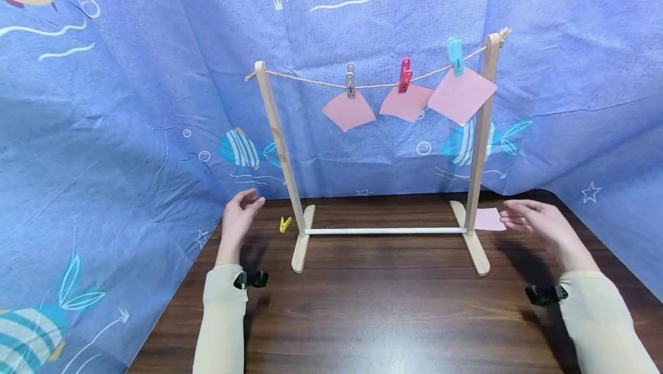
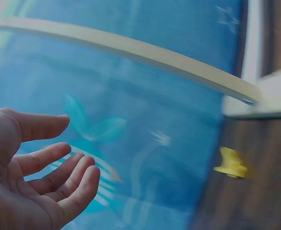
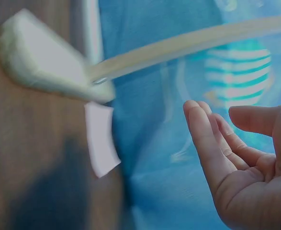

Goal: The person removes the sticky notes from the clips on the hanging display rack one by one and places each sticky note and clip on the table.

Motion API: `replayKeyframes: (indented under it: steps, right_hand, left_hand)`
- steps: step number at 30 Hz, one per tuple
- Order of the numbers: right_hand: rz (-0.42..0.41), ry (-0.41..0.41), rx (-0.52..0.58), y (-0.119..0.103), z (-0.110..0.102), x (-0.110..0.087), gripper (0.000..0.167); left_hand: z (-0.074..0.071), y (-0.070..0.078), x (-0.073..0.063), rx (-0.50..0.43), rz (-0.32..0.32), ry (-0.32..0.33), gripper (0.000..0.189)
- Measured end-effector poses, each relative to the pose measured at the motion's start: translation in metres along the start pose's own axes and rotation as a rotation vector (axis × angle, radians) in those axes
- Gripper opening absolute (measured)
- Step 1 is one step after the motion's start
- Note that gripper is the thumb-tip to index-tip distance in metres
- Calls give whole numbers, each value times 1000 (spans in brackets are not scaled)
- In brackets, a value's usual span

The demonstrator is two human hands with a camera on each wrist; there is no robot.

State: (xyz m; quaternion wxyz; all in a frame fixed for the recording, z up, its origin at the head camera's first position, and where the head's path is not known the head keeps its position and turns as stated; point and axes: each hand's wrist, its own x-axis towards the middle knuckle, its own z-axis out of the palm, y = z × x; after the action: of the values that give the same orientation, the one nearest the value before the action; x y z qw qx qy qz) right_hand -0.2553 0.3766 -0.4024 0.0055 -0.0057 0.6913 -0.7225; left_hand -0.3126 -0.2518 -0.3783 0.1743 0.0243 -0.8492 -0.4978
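My left hand (image 1: pixel 240 220) hovers above the table's left side with thumb and fingers apart and nothing between them. Just right of it lies a yellow clothespin (image 1: pixel 285 224), also seen in the left wrist view (image 2: pixel 232 163). My right hand (image 1: pixel 536 221), likewise holding nothing, is over the right side, fingers loosely bent. Beside its fingertips a pink paper square (image 1: pixel 488 219) lies flat behind the stand's right foot. On the rope hang three pink papers, clipped by a grey clothespin (image 1: pixel 350 81), a red clothespin (image 1: pixel 405 76) and a turquoise clothespin (image 1: pixel 455 56).
A wooden stand (image 1: pixel 278 144) with two posts, a white lower bar (image 1: pixel 385 231) and a sagging rope (image 1: pixel 311 80) stands between the hands. Its feet rest on the dark wooden table (image 1: pixel 383 305). A blue fish-patterned cloth (image 1: pixel 129 103) encloses the back and sides.
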Motion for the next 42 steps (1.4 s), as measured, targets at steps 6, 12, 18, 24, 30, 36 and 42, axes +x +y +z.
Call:
replayKeyframes:
  steps: [6,12,18,24,30,36,42]
  right_hand:
    - [-166,28,26,-38,21,-14,18]
    - [-356,28,45,-66,41,-25,17]
    - [-422,56,-39,-90,69,-23,14]
    - [-477,49,-148,-111,101,-11,17]
    - [-511,75,-345,-134,130,-5,27]
    - [-551,36,-375,-147,155,2,31]
    - [-534,-21,-433,-146,177,12,38]
  left_hand:
    - [-23,41,-8,-1,157,62,45]
    - [-31,65,-14,-14,230,84,42]
    - [-25,94,-10,-56,324,61,41]
    - [-24,137,-6,-90,434,43,40]
    - [-21,182,-6,-153,558,4,38]
    - [-11,214,-4,-149,633,-41,38]
    - [1,231,3,-131,669,-96,38]
